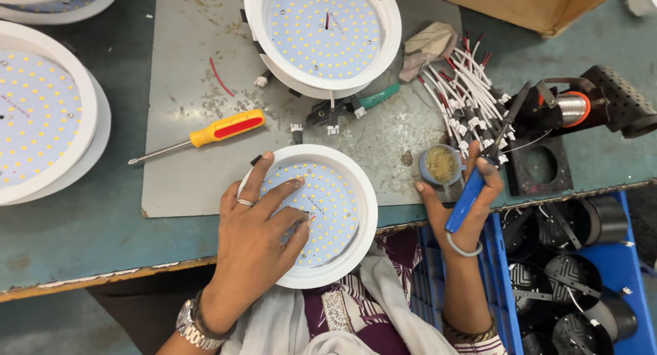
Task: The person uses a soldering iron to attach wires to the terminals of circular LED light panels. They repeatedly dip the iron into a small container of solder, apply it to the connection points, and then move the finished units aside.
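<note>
Head view, looking down at the counter [82,239]. The left hand [256,235] lies flat with fingers spread on the dotted light panel of a round white lamp [359,215] at the counter's near edge; its grip is open, pressing rather than clasping. The right hand [465,204] is closed around a blue-handled soldering iron [472,187], whose long axis runs up and to the right, its dark tip end pointing away from the lamp toward a bundle of white wires [465,88]. The lamp thus lies to the left of the iron, under the left hand. A small round pot [441,165] sits just beside the right thumb. The iron's tip is hard to make out against the dark stand [540,167], and the lamp's near rim overhangs the lap.
</note>
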A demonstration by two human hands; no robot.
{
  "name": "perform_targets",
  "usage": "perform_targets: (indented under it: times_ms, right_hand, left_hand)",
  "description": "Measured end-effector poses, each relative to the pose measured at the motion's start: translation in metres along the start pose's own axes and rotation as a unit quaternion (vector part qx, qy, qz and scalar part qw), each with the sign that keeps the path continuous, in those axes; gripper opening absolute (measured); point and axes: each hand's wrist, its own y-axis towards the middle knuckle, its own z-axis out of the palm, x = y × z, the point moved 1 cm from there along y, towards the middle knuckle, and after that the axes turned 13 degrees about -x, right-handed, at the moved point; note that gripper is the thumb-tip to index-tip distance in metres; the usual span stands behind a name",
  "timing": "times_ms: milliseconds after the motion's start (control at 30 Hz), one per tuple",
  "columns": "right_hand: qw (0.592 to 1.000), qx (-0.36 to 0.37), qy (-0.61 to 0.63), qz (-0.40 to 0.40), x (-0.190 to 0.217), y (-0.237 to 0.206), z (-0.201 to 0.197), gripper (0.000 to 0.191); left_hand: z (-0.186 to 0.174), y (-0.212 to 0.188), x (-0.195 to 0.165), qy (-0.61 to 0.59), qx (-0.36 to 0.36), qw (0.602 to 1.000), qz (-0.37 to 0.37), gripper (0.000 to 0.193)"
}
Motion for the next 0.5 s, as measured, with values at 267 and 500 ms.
perform_targets:
  times_ms: [267, 500]
  right_hand:
    - [0.994, 0.001, 0.104, 0.026, 0.038, 0.003, 0.008, 0.09]
    - [0.97, 0.145, 0.195, 0.013, 0.098, -0.016, 0.021, 0.103]
  left_hand:
    - [0.001, -0.002, 0.001, -0.004, -0.013, 1.0, 0.003, 0.01]
    - [-0.002, -0.003, 0.002, -0.019, -0.016, 1.0, 0.015, 0.012]
